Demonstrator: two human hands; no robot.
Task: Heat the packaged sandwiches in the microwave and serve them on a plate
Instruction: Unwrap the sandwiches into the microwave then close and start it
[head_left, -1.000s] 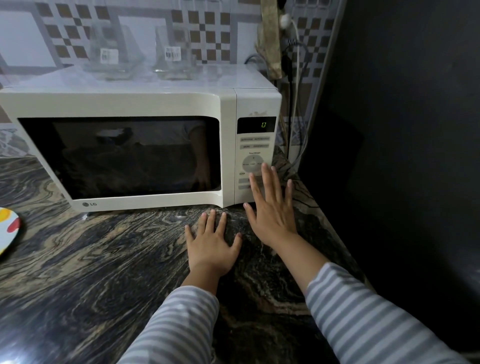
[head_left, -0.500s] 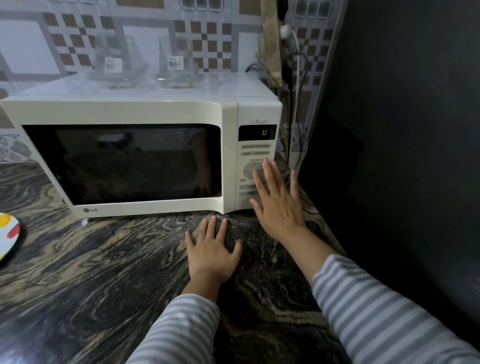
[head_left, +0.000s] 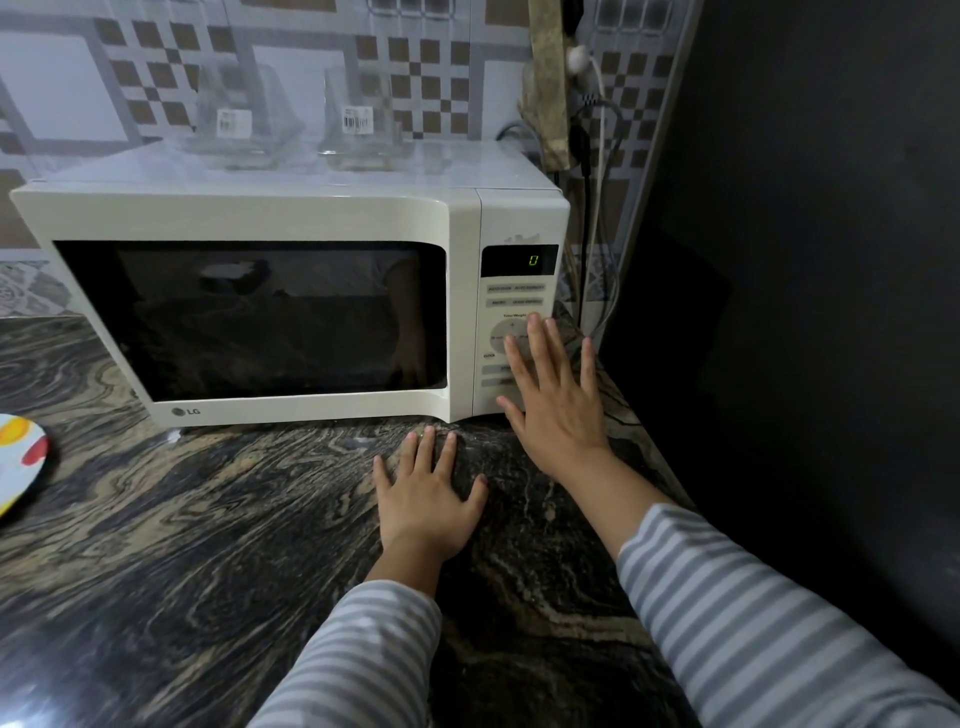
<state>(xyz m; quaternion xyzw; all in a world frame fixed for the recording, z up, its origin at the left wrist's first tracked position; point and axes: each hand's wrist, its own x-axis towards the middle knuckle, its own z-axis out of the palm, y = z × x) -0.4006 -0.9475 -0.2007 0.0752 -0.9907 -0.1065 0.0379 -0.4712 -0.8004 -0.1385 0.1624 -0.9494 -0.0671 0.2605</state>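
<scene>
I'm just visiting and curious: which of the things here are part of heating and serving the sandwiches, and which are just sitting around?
Part of the job:
- microwave, door closed, display reading 0
- right hand, fingers straight at the control panel
- colourful plate, at the left edge

Just lying about:
- two clear glass containers on top of the microwave
- cables behind it
- left hand, flat on the marble counter

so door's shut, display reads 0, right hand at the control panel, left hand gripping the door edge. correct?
One error: the left hand grips nothing. The head view shows it lying flat, fingers spread, on the countertop in front of the microwave. The rest holds: door shut, display reads 0, right hand at the control panel.
</scene>
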